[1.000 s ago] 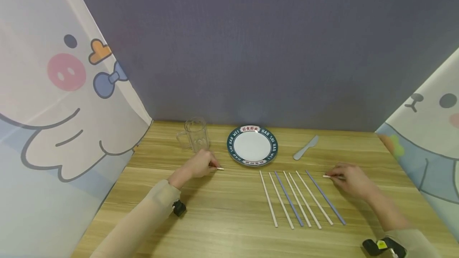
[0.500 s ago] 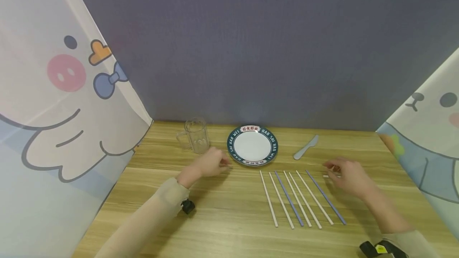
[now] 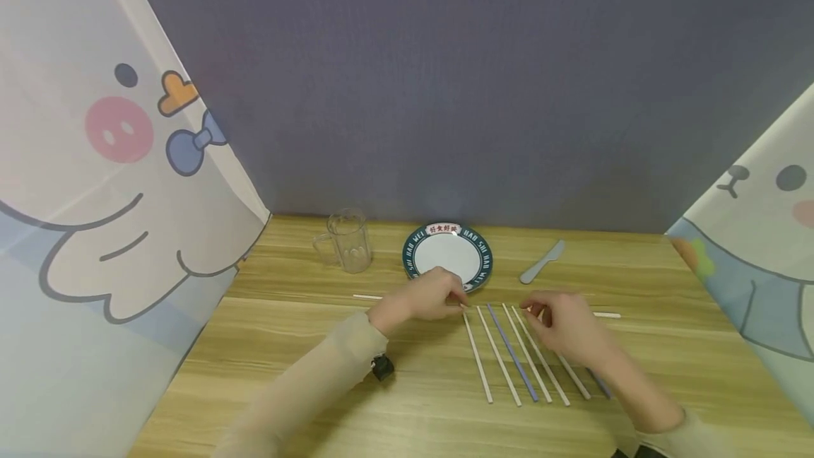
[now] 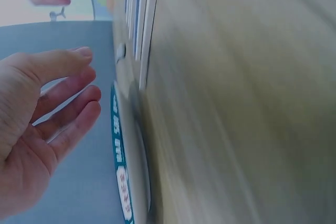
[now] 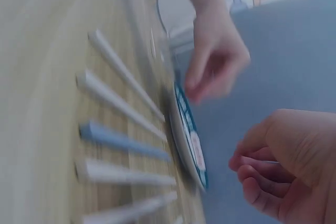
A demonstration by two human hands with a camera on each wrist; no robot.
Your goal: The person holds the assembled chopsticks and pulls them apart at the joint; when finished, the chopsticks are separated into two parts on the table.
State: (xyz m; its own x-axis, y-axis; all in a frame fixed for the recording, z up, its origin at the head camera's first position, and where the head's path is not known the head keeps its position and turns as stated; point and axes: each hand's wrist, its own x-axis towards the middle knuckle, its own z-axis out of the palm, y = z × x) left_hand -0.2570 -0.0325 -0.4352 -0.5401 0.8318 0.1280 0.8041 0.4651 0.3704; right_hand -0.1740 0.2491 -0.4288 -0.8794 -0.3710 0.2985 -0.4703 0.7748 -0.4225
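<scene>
My left hand [image 3: 432, 295] hovers in front of the plate, at the far end of the leftmost white stick [image 3: 478, 362] in a row of several white and blue sticks. In the left wrist view its fingers are loosely bent around nothing. Over the right part of that row is my right hand [image 3: 566, 324], and it too appears bare and loosely curved in the right wrist view. It hides parts of the rightmost blue stick [image 3: 599, 382]. One white stick [image 3: 367, 296] lies crosswise behind my left wrist, another white stick [image 3: 607, 314] right of my right hand.
A green-rimmed white plate [image 3: 483, 258] stands behind the row, partly covered by my left hand. The clear glass mug [image 3: 350, 242] is at the back left, a grey knife [image 3: 542, 262] at the back right. A dark wall [image 3: 445, 90] rises behind the wooden table [image 3: 381, 401].
Both hands have let go of the white sticks they pinched, which now lie crosswise on the table. The left hand has moved right and the right hand left, towards each other.
</scene>
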